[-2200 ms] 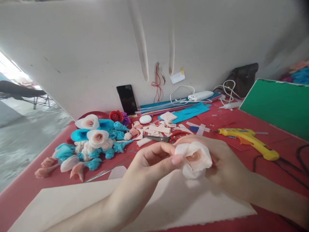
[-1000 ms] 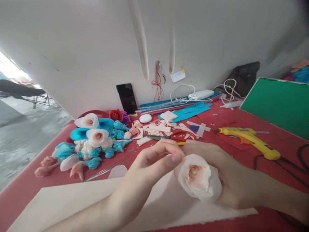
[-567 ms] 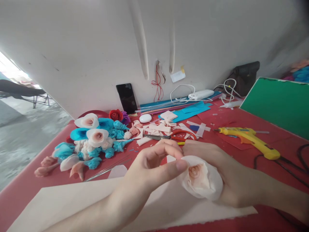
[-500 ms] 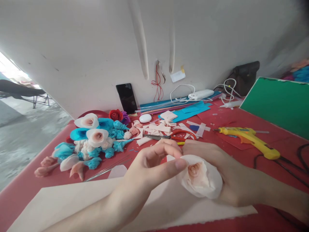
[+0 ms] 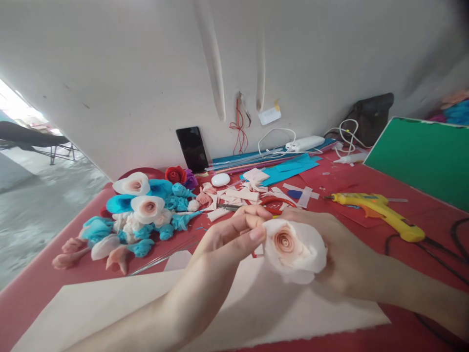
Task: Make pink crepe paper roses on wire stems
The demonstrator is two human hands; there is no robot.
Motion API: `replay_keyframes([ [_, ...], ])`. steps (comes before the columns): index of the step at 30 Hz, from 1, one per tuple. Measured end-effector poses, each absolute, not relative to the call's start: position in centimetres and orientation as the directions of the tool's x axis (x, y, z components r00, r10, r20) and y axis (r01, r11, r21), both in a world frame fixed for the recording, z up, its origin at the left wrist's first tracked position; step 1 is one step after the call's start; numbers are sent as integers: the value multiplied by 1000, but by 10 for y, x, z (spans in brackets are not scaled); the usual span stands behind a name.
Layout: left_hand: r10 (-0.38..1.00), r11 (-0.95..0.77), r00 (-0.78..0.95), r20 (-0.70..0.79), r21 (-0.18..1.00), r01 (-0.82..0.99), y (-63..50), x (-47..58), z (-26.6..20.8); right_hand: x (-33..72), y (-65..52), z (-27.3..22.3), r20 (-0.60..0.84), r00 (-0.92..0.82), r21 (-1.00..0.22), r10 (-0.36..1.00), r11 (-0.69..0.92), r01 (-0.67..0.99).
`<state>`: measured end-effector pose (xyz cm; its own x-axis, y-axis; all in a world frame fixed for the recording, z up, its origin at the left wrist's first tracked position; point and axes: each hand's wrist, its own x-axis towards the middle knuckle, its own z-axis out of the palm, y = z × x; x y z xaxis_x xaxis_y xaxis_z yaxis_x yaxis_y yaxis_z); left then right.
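A white paper flower [image 5: 293, 249] with a peach spiral centre faces me between my hands. My right hand [image 5: 340, 254] is closed around its base from behind, and most of those fingers are hidden by the petals. On the left edge of the flower, my left hand [image 5: 223, 249] pinches a petal between thumb and fingers. Below both hands a pale sheet of paper [image 5: 120, 303] lies on the red table [image 5: 421, 288]. Just beyond the hands are red-handled scissors [image 5: 280, 201], partly covered by my fingers.
Finished paper flowers [image 5: 148, 208] and blue and pink buds pile up at the left, beside thin wires [image 5: 161, 259]. Paper scraps [image 5: 238, 195] lie mid-table. A yellow glue gun [image 5: 381, 210] with a black cable rests at right, before a green board [image 5: 421, 161]. A phone [image 5: 192, 149] leans on the wall.
The flower has shifted slightly left and up and turned so its spiral centre shows more fully. My left thumb has moved from over its front to the petal's left edge.
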<state>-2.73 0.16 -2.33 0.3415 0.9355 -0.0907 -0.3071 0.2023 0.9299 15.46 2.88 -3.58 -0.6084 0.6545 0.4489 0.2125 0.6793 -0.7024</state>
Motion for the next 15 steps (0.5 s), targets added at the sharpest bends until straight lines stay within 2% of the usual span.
replay_keyframes([
  [4,933,197,350,-84,933,-302,-1,-25,-24,155,30,-36,419,-610,-724,672,653,222],
  [7,954,157,289,-77,951,-265,-2,-24,-23,156,30,-33,392,-614,-765,685,613,195],
  [11,973,98,226,-53,976,-193,2,-24,-20,158,31,-32,393,-644,-762,656,625,172],
  [15,963,76,264,-48,992,-98,5,-24,-19,161,32,-35,346,-723,-749,598,640,172],
])
